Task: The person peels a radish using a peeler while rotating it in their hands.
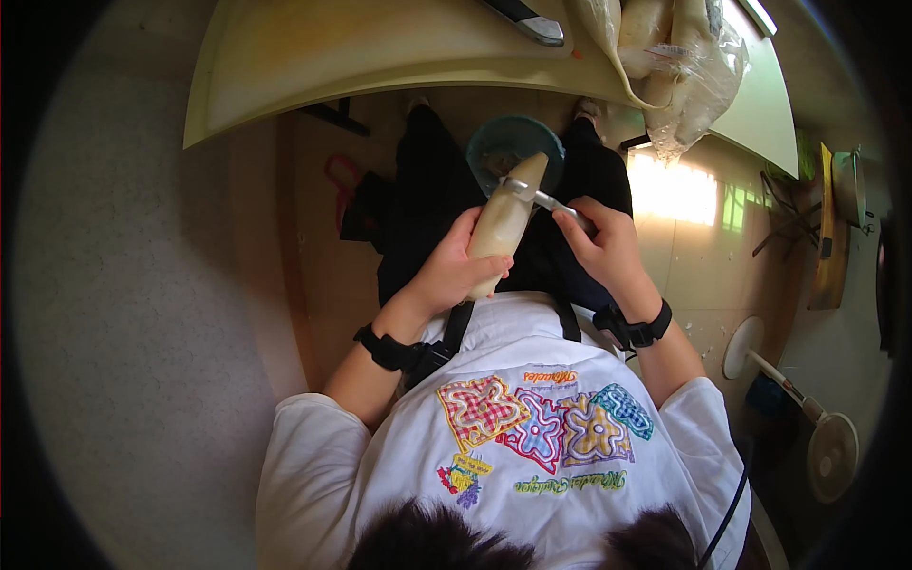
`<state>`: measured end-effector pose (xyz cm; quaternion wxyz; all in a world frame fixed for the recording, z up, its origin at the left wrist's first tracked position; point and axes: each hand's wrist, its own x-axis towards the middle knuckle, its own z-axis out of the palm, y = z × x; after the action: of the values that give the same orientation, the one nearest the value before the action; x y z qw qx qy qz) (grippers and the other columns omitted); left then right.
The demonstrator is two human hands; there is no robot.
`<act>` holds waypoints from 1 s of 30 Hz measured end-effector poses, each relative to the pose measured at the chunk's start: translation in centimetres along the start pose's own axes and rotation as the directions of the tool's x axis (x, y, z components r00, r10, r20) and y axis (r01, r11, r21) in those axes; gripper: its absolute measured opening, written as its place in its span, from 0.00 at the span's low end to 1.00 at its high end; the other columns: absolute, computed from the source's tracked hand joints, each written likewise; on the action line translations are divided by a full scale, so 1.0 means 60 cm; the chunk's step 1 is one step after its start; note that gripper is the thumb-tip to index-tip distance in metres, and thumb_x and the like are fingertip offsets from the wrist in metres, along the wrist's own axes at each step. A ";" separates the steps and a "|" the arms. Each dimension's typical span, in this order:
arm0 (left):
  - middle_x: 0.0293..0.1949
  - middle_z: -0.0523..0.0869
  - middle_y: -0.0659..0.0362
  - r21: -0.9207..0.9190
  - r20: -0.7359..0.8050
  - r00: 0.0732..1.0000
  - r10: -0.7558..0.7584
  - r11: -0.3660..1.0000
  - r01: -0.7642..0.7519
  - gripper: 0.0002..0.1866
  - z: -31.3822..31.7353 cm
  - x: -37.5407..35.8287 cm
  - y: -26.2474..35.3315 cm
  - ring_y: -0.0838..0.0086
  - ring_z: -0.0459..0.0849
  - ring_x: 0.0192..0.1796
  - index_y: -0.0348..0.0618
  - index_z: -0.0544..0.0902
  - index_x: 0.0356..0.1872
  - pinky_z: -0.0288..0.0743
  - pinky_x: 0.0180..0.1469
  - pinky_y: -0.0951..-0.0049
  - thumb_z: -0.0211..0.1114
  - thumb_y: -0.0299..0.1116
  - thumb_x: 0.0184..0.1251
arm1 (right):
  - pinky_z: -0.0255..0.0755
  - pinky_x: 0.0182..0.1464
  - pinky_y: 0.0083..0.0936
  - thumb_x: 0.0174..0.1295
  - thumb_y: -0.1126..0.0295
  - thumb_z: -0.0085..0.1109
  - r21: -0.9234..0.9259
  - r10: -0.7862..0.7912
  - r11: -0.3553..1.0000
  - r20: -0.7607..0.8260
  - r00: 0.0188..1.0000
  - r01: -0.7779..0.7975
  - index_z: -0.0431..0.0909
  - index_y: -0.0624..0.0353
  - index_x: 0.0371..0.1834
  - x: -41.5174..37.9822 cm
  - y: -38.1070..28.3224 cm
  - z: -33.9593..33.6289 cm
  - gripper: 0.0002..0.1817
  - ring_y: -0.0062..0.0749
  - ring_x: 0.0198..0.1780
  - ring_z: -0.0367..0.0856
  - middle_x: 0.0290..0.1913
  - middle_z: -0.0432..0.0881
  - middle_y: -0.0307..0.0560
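A long white radish (501, 228) is held at its lower end by my left hand (467, 265), the fingers wrapped round it. Its tapered tip points up and away from me, over a teal basin (478, 172) that sits between my legs. My right hand (601, 240) grips the handle of a metal peeler (545, 201), whose head lies across the upper part of the radish. Some peelings seem to lie in the basin, though they are hard to make out.
The table (313, 66) ahead holds a knife (528, 25) and a plastic bag (708, 90) with white radishes at its right edge. A pink-handled dark bag (366, 204) is on the floor at left. A white fan (831, 456) stands at right.
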<state>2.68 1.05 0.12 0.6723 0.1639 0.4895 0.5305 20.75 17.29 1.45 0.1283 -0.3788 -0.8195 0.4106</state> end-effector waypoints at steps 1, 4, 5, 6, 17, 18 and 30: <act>0.47 0.79 0.56 0.012 0.016 1.000 -0.002 1.000 0.002 0.38 0.000 -0.001 -0.001 0.74 0.84 0.42 0.40 0.58 0.73 0.83 0.33 0.73 0.69 0.27 0.67 | 0.64 0.23 0.31 0.64 0.60 0.69 0.043 0.022 0.999 -0.023 0.999 -0.021 0.84 0.61 0.34 0.004 0.000 -0.003 0.14 0.37 0.17 0.70 0.17 0.73 0.49; 0.47 0.80 0.56 0.033 -0.006 1.000 0.002 0.999 -0.002 0.37 0.004 -0.005 0.000 0.74 0.84 0.42 0.40 0.59 0.73 0.83 0.33 0.73 0.69 0.27 0.66 | 0.64 0.23 0.30 0.64 0.60 0.68 0.034 0.033 0.999 0.010 0.999 -0.033 0.85 0.61 0.34 0.006 0.002 -0.008 0.14 0.36 0.17 0.69 0.16 0.72 0.48; 0.47 0.80 0.56 0.035 -0.002 1.000 0.002 0.999 -0.002 0.37 0.005 -0.005 0.000 0.74 0.84 0.42 0.40 0.59 0.73 0.83 0.33 0.73 0.69 0.27 0.66 | 0.63 0.23 0.30 0.64 0.60 0.68 0.031 0.034 0.999 0.008 0.999 -0.034 0.85 0.61 0.34 0.006 0.002 -0.008 0.14 0.36 0.17 0.69 0.16 0.72 0.48; 0.48 0.80 0.56 0.031 -0.006 1.000 0.003 1.000 -0.003 0.37 0.005 -0.005 0.000 0.74 0.84 0.42 0.40 0.59 0.73 0.83 0.34 0.72 0.69 0.27 0.66 | 0.63 0.23 0.30 0.64 0.60 0.68 0.028 0.034 0.999 0.007 0.999 -0.034 0.85 0.61 0.34 0.006 0.002 -0.009 0.14 0.36 0.17 0.69 0.16 0.71 0.48; 0.48 0.80 0.57 0.069 -0.012 0.999 0.039 0.997 -0.038 0.38 0.003 -0.003 -0.005 0.75 0.84 0.43 0.40 0.58 0.73 0.83 0.35 0.74 0.69 0.27 0.66 | 0.64 0.24 0.33 0.65 0.59 0.67 0.008 0.018 1.000 0.010 1.000 -0.019 0.85 0.61 0.34 0.007 0.000 -0.012 0.15 0.39 0.17 0.70 0.16 0.73 0.49; 0.48 0.80 0.57 0.075 -0.015 0.999 0.043 0.996 -0.042 0.38 0.003 -0.003 -0.005 0.76 0.84 0.44 0.40 0.58 0.73 0.83 0.35 0.74 0.69 0.27 0.66 | 0.64 0.24 0.33 0.65 0.59 0.67 0.003 0.024 1.000 0.010 1.000 -0.024 0.85 0.61 0.34 0.007 -0.001 -0.012 0.15 0.40 0.17 0.71 0.16 0.73 0.49; 0.47 0.80 0.57 0.070 -0.040 0.997 0.062 0.996 -0.059 0.37 0.007 -0.001 -0.004 0.77 0.83 0.43 0.39 0.60 0.72 0.82 0.35 0.75 0.70 0.26 0.65 | 0.64 0.24 0.31 0.64 0.60 0.68 0.021 0.018 1.000 -0.025 1.000 -0.017 0.85 0.61 0.34 0.010 0.003 -0.007 0.14 0.37 0.17 0.70 0.17 0.73 0.49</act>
<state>3.15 1.02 0.17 0.6395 0.1905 0.5165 0.5366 20.69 18.05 1.51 0.1390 -0.3896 -0.8101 0.4154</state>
